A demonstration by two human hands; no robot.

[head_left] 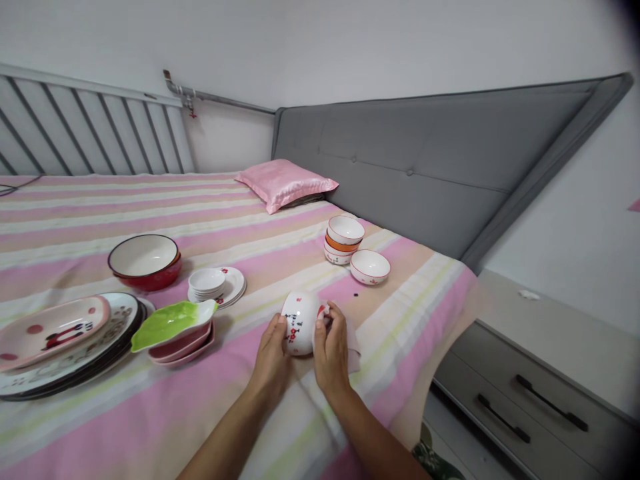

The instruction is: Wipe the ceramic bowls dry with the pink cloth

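Bowl stack [344, 240] behind the near bowl [300, 323], plates [70, 347] to its left.

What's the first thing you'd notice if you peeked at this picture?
The left hand and right hand hold a white bowl with red flowers, tipped on its side, low in the middle. It all sits on a bed with a pink striped sheet, not a table. Dishes lie about: a green leaf dish and plates at the left, stacked bowls further back.
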